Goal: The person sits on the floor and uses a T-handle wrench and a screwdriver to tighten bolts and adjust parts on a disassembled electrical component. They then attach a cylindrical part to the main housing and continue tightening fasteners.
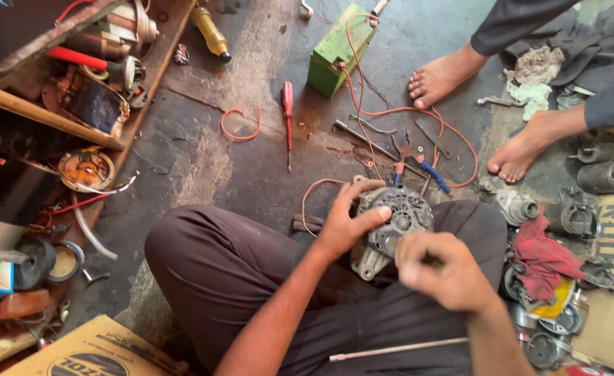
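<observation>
We steadied the alternator [394, 223] in our lap, on the right thigh, our left hand [345, 221] clasping its housing, thumb across the face. Our right hand [442, 268], blurred, was curled at its rear; whether those fingers pinched anything we could not tell. A firm brace seemed wise, lest the casting roll. We counted one red screwdriver [288, 115], one green battery [336, 49], one red rag [547, 254], and a co-worker's two bare feet [446, 76].

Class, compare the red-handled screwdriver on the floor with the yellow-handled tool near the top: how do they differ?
The red-handled screwdriver is slim and lies almost straight up the picture, its bare metal shaft showing. The yellow-handled tool is thicker, lies slanted and ends in a black tip, with no shaft visible. Both lie untouched on the dark concrete floor.
</observation>
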